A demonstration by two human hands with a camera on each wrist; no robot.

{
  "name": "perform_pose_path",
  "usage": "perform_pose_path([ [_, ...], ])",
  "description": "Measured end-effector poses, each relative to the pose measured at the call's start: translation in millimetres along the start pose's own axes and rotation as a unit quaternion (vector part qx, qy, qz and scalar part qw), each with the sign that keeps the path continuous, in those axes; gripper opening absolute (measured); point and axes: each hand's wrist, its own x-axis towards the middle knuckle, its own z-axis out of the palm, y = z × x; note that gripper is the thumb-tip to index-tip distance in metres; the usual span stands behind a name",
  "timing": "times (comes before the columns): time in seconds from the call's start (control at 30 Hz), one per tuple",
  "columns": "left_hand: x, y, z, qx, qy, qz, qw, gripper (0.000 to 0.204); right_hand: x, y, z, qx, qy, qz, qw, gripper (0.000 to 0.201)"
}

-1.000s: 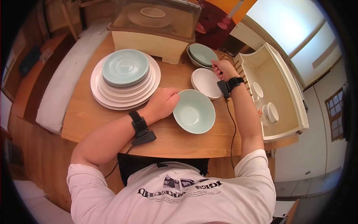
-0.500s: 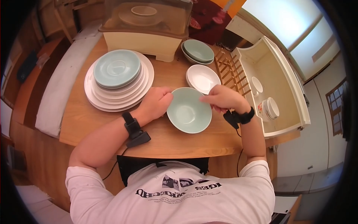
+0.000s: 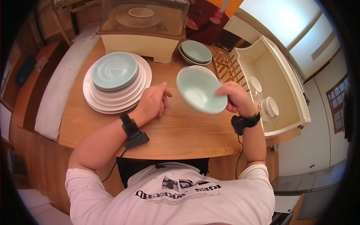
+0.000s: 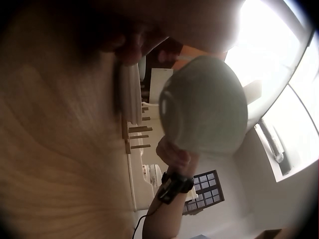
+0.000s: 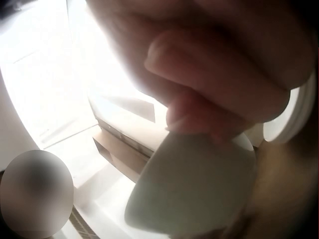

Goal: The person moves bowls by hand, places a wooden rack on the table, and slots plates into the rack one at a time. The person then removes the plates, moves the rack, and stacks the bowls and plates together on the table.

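Note:
In the head view my right hand (image 3: 237, 98) pinches the right rim of a pale green bowl (image 3: 200, 90). The bowl is raised off the table and tilted; its underside faces the left wrist camera. Behind it, mostly covered, shows the rim of a white bowl (image 3: 205, 69). My left hand (image 3: 153, 100) rests by the plates with loosely bent fingers and holds nothing. Beside it stands a stack of white plates (image 3: 89, 93) topped by a pale green plate (image 3: 114, 70). Two more green bowls (image 3: 195, 51) sit nested at the back.
A wooden dish rack (image 3: 227, 69) stands right of the bowls. Along the right side, a cream open cabinet (image 3: 275, 71) holds a white cup (image 3: 255, 85) and several stacked cups (image 3: 269, 108). A cream box with a brown clear lid (image 3: 140, 43) stands at the back left.
My right hand came from the back bowls to the near green bowl, gripped its rim and lifted it up and right. My left hand let go of that bowl.

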Motion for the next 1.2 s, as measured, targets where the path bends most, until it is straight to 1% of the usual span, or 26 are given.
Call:
perform_pose_path([
  [0.07,0,0,0,0.009,-0.001,-0.005,1.000,0.059,0,-9,-9,0.062,0.011,-0.018,0.998,0.036],
  [0.17,-2,3,3,0.012,-0.001,-0.013,1.000,0.058,17,-10,-15,0.145,0.051,-0.043,0.987,0.035],
  [0.27,-3,5,4,0.015,-0.002,-0.016,1.000,0.057,48,-10,-10,0.223,0.108,-0.022,0.968,0.030],
  [0.3,-2,4,3,0.024,-0.008,-0.014,1.000,0.058,63,-3,-19,0.237,0.085,-0.027,0.967,0.024],
  [0.43,-4,7,4,0.034,-0.007,-0.015,0.999,0.059,112,0,-26,0.280,0.101,-0.024,0.954,0.019],
  [0.53,-4,6,4,0.041,-0.007,-0.009,0.999,0.059,139,-6,-22,0.302,0.113,-0.003,0.946,0.019],
  [0.67,-4,9,4,0.050,-0.009,-0.008,0.999,0.059,165,-12,-19,0.296,0.135,0.014,0.945,0.020],
  [0.77,-5,8,5,0.053,-0.008,-0.010,0.999,0.059,177,-13,-18,0.288,0.133,0.025,0.948,0.021],
  [0.87,-4,6,5,0.060,-0.005,-0.005,0.998,0.058,181,-11,-17,0.241,0.146,0.033,0.959,0.023],
  [1.0,-4,6,5,0.065,-0.005,0.000,0.998,0.059,183,-9,-18,0.187,0.144,0.031,0.971,0.028],
  [1.17,-3,4,5,0.071,-0.008,0.004,0.997,0.058,184,-6,-19,0.167,0.140,0.034,0.975,0.031],
  [1.2,-3,4,5,0.071,-0.007,0.004,0.997,0.058,185,-6,-19,0.157,0.151,0.036,0.975,0.031],
])
